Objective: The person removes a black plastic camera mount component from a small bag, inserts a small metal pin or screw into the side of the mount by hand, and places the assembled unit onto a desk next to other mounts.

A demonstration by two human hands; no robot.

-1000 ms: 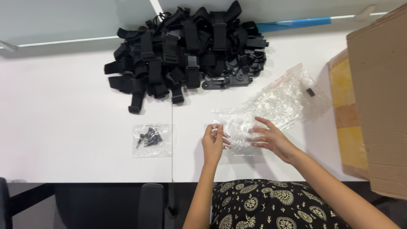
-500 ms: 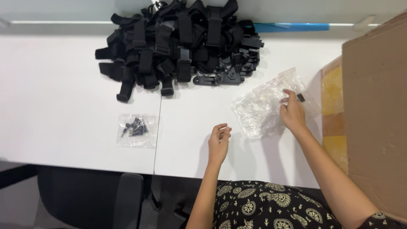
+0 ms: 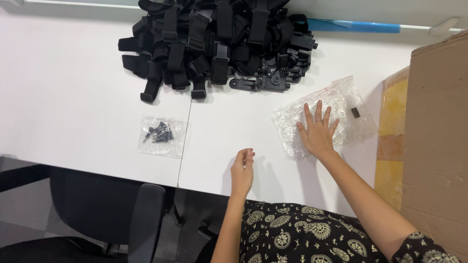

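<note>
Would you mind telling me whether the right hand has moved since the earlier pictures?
Yes. The right hand has moved away from the left hand, toward the cardboard box, and lies flat on the clear bags.

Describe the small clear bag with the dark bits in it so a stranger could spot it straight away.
Start at the big heap of black straps and buckles at the far side of the white table. Come toward the near edge from the heap's left end to a small clear bag lying flat, alone. Unlike the larger crumpled clear bags under the right hand, it holds a cluster of small black screws.

White table [image 3: 73,97]: strap pile [image 3: 219,39], screw bag [image 3: 161,135], plastic bags [image 3: 336,112].
</note>
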